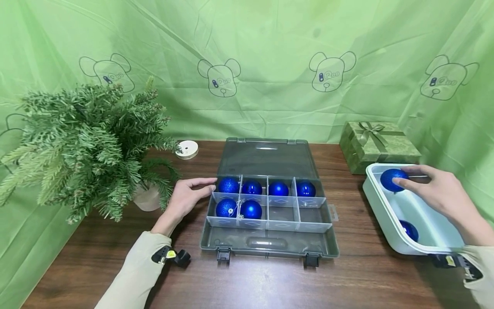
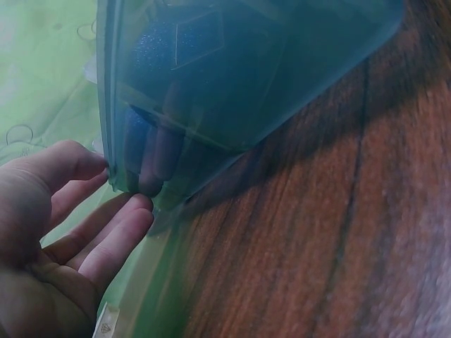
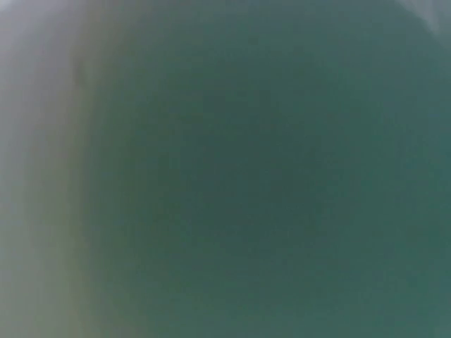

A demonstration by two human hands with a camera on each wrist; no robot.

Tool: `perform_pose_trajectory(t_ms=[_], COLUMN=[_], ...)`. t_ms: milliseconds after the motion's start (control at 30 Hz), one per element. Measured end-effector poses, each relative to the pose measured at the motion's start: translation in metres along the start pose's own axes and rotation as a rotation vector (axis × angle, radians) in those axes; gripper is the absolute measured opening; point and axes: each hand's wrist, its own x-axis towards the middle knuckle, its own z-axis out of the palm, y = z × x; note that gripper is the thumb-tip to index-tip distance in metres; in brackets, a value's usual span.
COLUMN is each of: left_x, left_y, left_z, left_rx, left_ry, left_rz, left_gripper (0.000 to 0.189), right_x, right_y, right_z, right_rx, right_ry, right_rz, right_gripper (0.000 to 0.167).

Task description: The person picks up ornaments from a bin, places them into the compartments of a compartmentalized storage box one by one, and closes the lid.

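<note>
My right hand [image 1: 444, 191] pinches a glittery blue Christmas ball [image 1: 393, 180] between thumb and fingers, over the far left corner of a pale plastic bin [image 1: 382, 223]. Another blue ball [image 1: 409, 231] lies in that bin. At centre stands an open grey compartment case [image 1: 266, 242]; blue balls fill its back row, with two more, one glittery [image 1: 226, 208] and one smooth [image 1: 251, 209], at front left. The left hand [image 1: 187, 197] touches the case's left side with its fingertips; the left wrist view shows its extended fingers [image 2: 116, 243] against the translucent wall. The right wrist view is a green blur.
A potted artificial pine [image 1: 92, 150] spreads at the left, and a white ribbon spool [image 1: 187, 149] lies behind it. A green gift box [image 1: 380, 146] with a bow sits behind the bin. Green cloth [image 1: 270, 107] hangs at the back of the wooden table [image 1: 270, 283].
</note>
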Motion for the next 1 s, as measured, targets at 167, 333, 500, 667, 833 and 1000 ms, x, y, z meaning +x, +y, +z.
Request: perform_pose_trajectory(t_ms=[167,333,500,667,833,1000], left_x=[0.0,0.0,0.001,0.0,0.0,0.0], left_y=[0.0,0.0,-0.001,-0.001,0.0,0.0], left_z=[0.0,0.001,0.0,0.0,0.0,0.0], left_rx=[0.0,-0.008,-0.015,-0.008,-0.011,-0.011], left_ry=[0.005,0.003,0.004,0.002,0.003,0.003], left_rz=[0.002,0.005,0.004,-0.008,-0.002,0.003], left_gripper=[0.03,0.03,0.031,0.031,0.03,0.03], right_x=[-0.002,-0.004,-0.007,-0.012,-0.02,-0.028], right_y=[0.002,0.004,0.005,0.005,0.004,-0.003], right_z=[0.001,0.004,0.008,0.01,0.011,0.008], right_rx=[0.028,0.062,0.086,0.109,0.159,0.181], right_ry=[0.004,0.008,0.01,0.021,0.055,0.081], right_rz=[0.012,0.024,0.051,0.069,0.075,0.101], right_gripper=[0.063,0.064,0.064,0.06,0.055,0.062])
